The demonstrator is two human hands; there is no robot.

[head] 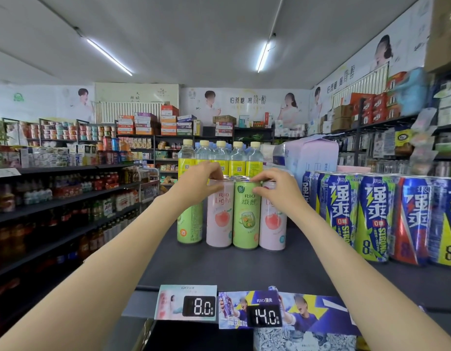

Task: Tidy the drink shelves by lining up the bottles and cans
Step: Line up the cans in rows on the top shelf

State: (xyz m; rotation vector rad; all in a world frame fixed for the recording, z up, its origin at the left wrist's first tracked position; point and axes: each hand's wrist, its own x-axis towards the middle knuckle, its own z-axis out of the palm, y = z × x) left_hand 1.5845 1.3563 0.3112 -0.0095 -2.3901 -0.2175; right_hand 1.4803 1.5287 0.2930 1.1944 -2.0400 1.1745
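On the dark top shelf (244, 267) stand slim cans in a row: a green can (190, 224) at the left, a pink peach can (219, 219), a green can (246, 216), and another pink can (272, 224). My left hand (199, 181) grips the top of the left pink can. My right hand (275, 187) pinches the rim of the middle green can, its palm over the right pink can's top. Behind them stand several clear bottles (221, 158) with yellow labels and pale caps.
Big blue, green and red cans (376, 216) crowd the shelf at the right. Price tags reading 8.0 (186, 302) and 14.0 (265, 316) hang on the front edge. A pale pink pack (313, 153) sits behind. Stocked aisle shelves (67, 198) run along the left.
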